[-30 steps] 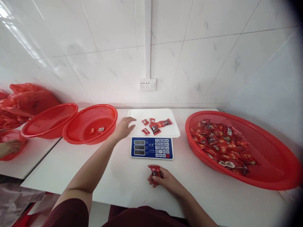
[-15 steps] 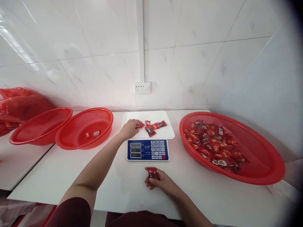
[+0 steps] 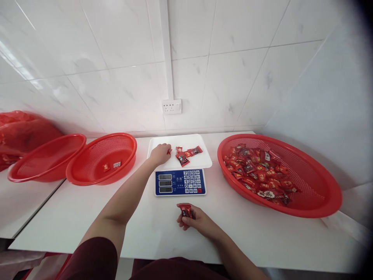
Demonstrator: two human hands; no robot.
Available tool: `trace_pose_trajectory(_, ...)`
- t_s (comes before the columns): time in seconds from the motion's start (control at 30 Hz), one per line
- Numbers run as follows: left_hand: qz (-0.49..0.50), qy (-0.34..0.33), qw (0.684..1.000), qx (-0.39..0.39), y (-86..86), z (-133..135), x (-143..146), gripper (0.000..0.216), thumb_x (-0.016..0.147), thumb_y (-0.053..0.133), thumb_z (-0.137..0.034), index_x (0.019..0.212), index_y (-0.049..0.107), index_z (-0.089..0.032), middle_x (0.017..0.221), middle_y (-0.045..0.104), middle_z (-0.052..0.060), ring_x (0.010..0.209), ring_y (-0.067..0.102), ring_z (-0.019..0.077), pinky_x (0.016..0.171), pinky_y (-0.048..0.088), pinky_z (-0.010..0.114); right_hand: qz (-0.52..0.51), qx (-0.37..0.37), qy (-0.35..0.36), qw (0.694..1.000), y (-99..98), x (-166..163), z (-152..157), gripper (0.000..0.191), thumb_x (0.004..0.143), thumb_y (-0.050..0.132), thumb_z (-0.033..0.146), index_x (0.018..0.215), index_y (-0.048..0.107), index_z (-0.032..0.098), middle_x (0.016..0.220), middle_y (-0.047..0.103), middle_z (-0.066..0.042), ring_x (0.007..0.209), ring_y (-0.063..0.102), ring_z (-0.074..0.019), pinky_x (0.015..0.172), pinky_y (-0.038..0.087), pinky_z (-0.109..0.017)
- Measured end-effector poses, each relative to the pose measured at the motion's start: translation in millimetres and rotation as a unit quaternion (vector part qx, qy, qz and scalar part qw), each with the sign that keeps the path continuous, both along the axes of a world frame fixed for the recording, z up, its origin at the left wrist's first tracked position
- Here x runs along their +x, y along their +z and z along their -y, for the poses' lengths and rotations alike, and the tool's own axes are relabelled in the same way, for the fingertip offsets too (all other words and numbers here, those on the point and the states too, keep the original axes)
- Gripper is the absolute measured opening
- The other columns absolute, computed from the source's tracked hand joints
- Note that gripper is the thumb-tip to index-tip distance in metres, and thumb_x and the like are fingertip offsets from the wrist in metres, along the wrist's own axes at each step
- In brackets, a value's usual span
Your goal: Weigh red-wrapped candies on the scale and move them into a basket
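My left hand (image 3: 159,154) is over the left part of the white scale pan (image 3: 201,159), its fingers closed around a small red packet that shows only at the fingertips. Several red wrapped packets (image 3: 182,158) lie on the pan just right of it. Below the pan is the blue keypad and display panel (image 3: 180,182) of the scale. In front of the scale, my right hand (image 3: 198,222) grips a red packet (image 3: 185,210) between thumb and fingers, above the table.
A large red basket (image 3: 323,194) on the right holds a heap of red packets (image 3: 262,171). To the left, another red basket (image 3: 100,179) has two small items in it. Beyond it are a further red basket (image 3: 46,159) and a red plastic bag (image 3: 26,130). A tiled wall stands behind.
My left hand has closed further over the packet on the pan, hiding more of it. My right hand keeps its packet in about the same place. The camera view has shifted slightly.
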State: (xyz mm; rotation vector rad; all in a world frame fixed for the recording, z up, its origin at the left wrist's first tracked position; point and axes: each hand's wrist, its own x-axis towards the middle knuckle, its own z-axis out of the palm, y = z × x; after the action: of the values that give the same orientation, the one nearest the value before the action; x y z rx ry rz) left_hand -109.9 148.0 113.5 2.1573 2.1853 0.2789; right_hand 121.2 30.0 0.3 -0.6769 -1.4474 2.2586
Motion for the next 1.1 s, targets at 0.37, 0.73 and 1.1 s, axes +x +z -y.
trace_pose_trajectory(0.37,0.032,0.034,0.998,-0.034,-5.8,-3,-5,0.028,0.081,0.045,-0.025,0.106,0.058,-0.022,0.108,0.063,0.006,0.099,0.057,0.0222,0.076,0.043,0.028,-0.007,-0.005,-0.001,1.000,-2.4,0,-1,0.051,0.073,0.065,0.038,0.117,0.049,0.018,0.086,0.064,-0.005,0.075,0.060,-0.0159,0.070,0.047,-0.035)
trace_pose_trajectory(0.73,0.029,0.097,0.995,-0.022,-12.6,-2,12,0.038,0.081,0.046,-0.053,0.099,0.058,-0.021,0.095,0.063,0.007,0.085,0.060,0.0239,0.065,0.042,0.029,-0.004,-0.015,-0.009,1.000,-1.3,0,-2,0.053,0.071,0.067,0.040,0.117,0.050,0.018,0.086,0.064,-0.005,0.076,0.060,-0.0163,0.070,0.047,-0.035)
trace_pose_trajectory(1.1,0.070,0.051,0.996,-0.012,9.3,29,-3,0.023,0.075,0.055,-0.042,0.086,0.056,-0.022,0.094,0.059,0.003,0.084,0.057,0.0193,0.063,0.041,0.026,-0.013,-0.035,-0.004,0.999,-3.9,0,-3,0.050,0.074,0.066,0.036,0.117,0.050,0.018,0.087,0.064,-0.006,0.076,0.060,-0.0159,0.071,0.046,-0.035)
